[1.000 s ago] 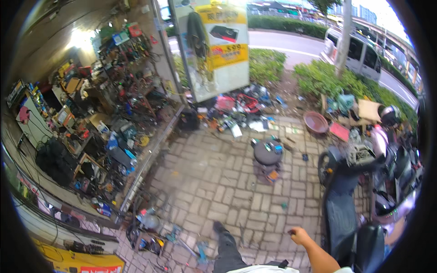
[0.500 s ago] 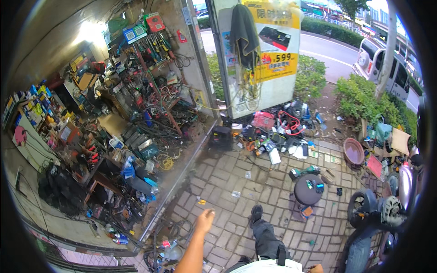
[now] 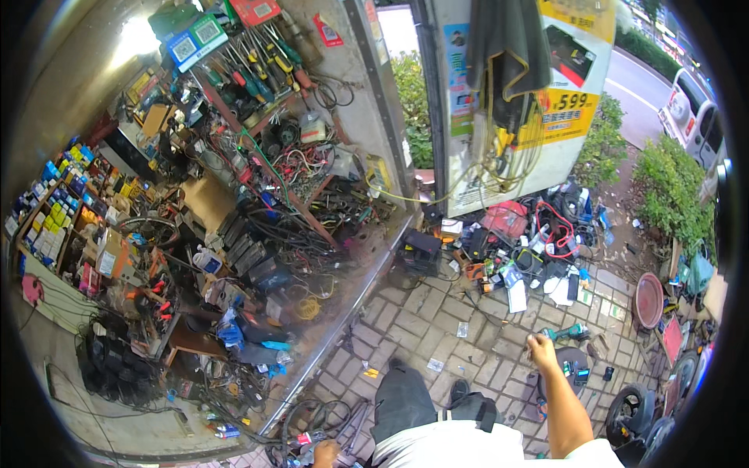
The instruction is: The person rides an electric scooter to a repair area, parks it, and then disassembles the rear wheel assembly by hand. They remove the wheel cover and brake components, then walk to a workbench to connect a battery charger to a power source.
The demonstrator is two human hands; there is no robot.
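My right hand (image 3: 542, 351) is held out in front of me with its fingers curled together; whether anything is in them I cannot make out. Behind my right forearm stands a round dark stool (image 3: 573, 360), with small dark and blue items (image 3: 581, 375) on its seat. Just past that hand lies a teal power tool (image 3: 568, 332) beside the stool. Low in the picture, my left hand (image 3: 326, 452) hangs near a heap of black cables (image 3: 316, 421); its fingers are too indistinct to read.
A cluttered workshop opens on the left, with screwdrivers (image 3: 261, 74) racked on its wall and a metal threshold (image 3: 343, 316). Electrical parts and red cable (image 3: 555, 248) are piled below a poster-covered door (image 3: 468, 191). A pink basin (image 3: 648, 300) and parked scooters (image 3: 630, 417) stand at right.
My right arm has swung forward into view, while my left hand has dropped back toward the lower edge. The view has moved closer to the workshop and the door.
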